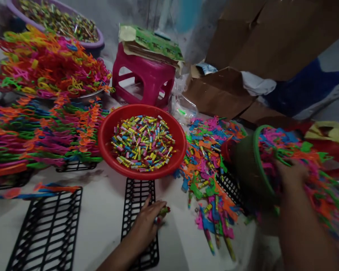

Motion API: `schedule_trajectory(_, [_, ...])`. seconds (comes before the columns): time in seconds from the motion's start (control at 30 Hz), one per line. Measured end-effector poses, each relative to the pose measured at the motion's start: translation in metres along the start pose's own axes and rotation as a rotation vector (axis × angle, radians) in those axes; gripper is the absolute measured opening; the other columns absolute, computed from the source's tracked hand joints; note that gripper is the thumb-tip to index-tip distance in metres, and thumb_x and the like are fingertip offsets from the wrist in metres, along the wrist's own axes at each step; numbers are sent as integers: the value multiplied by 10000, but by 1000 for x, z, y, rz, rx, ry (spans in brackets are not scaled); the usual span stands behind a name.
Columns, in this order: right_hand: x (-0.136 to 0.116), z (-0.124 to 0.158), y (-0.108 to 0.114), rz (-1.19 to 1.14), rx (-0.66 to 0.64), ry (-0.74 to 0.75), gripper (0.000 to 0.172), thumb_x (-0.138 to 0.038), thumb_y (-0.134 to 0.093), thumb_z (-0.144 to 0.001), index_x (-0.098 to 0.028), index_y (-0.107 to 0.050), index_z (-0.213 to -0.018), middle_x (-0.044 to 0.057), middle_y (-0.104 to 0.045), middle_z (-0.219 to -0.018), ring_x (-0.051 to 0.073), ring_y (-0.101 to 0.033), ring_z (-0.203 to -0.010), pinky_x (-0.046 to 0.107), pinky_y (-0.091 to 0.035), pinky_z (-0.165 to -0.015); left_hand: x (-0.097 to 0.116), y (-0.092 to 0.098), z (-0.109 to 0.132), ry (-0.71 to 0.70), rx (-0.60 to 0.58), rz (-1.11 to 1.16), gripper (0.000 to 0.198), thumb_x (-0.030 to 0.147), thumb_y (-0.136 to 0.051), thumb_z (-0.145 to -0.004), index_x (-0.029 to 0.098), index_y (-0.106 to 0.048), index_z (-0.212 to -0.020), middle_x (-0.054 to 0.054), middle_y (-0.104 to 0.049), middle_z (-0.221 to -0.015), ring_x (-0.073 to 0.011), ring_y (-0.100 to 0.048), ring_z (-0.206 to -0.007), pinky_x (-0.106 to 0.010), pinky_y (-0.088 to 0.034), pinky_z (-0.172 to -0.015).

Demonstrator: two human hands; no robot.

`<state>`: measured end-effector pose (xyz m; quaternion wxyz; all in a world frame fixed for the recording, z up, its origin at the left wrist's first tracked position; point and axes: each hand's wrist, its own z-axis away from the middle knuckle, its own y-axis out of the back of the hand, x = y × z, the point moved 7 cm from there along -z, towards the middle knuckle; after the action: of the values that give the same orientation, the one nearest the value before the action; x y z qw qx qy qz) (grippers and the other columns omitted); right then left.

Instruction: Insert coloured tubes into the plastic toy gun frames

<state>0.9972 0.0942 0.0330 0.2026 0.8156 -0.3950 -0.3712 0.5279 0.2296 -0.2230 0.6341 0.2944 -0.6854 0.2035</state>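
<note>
My left hand (149, 218) is over a black plastic rack (125, 222), its fingers curled round small wrapped pieces (164, 210) with red and green ends. Behind it stands a red basin (104, 150) holding many short, colourful wrapped tubes (142, 143). My right hand (292, 171) reaches into the mouth of a tilted green basket (255, 158) among bright plastic pieces (293, 143); its fingers are blurred and partly hidden. Between the hands lies a heap of coloured plastic pieces and tubes (206, 165).
Bundled coloured sticks (45, 135) cover the left, near another black rack (48, 229). Behind them are a heaped pile of loops (53, 67) and a purple tub (100, 39). A pink stool (147, 73) bears cardboard; brown boxes (217, 90) stand at the back right.
</note>
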Motion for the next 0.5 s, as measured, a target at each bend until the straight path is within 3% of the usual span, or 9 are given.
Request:
schedule_trajectory(0.07, [-1, 10, 33, -138, 195, -14, 186, -263, -756, -504, -187, -595, -557, 104, -605, -659, 210, -533, -668, 413, -370, -673, -3, 2, 1, 23, 54, -47, 478, 52, -448, -703, 265, -571, -1112, -45, -636, -1080, -205, -571, -1023, -510, -127, -1075])
schedule_trajectory(0.17, [-13, 67, 74, -498, 350, -16, 363, -277, -771, -494, -126, -639, -796, 140, -633, -856, 192, -563, -757, 358, -414, -707, -4, 15, 11, 61, 160, -102, 439, 80, -466, -706, 258, -586, -1089, -41, -657, -1033, -208, -592, -981, -484, -116, -1081])
schedule_trajectory(0.2, [-22, 97, 78, -600, 289, -4, 403, -317, -765, -508, -124, -633, -837, 130, -631, -884, 187, -565, -767, 348, -422, -704, -5, 22, 17, 80, 193, -111, 417, 100, -479, -709, 260, -594, -1076, -37, -659, -1028, -212, -581, -1000, -469, -121, -1083])
schedule_trajectory(0.23, [-33, 132, 76, -659, 143, 13, 410, -375, -732, -561, -132, -627, -875, 110, -633, -884, 181, -564, -756, 345, -426, -694, -5, 29, 25, 105, 226, -114, 392, 125, -497, -710, 264, -604, -1060, -33, -657, -1035, -220, -557, -1043, -454, -146, -1079])
schedule_trajectory(0.33, [-67, 272, 39, -728, -528, 10, 355, -415, -644, -669, -160, -618, -916, 61, -639, -828, 168, -555, -705, 319, -437, -630, -7, 52, 50, 215, 346, -111, 323, 219, -556, -708, 270, -622, -1020, -27, -642, -1069, -242, -484, -1136, -396, -296, -1009])
schedule_trajectory(0.37, [-73, 318, 30, -734, -660, 25, 318, -418, -621, -686, -159, -630, -872, 53, -642, -762, 170, -556, -660, 316, -441, -595, -6, 58, 58, 244, 379, -107, 321, 250, -569, -710, 267, -616, -1027, -31, -639, -1073, -245, -500, -1115, -371, -345, -966])
schedule_trajectory(0.43, [-78, 388, 18, -736, -772, 58, 239, -389, -642, -657, -175, -644, -763, 41, -632, -702, 187, -554, -686, 335, -448, -634, -2, 64, 69, 267, 422, -96, 338, 299, -584, -716, 255, -598, -1051, -41, -652, -1032, -230, -574, -993, -321, -405, -880])
schedule_trajectory(0.5, [-80, 428, 9, -703, -830, 154, 160, -325, -671, -612, -198, -649, -708, 47, -630, -758, 216, -531, -829, 386, -409, -785, 4, 64, 76, 253, 438, -82, 327, 321, -593, -717, 236, -602, -1033, -43, -671, -948, -203, -610, -875, -282, -429, -812])
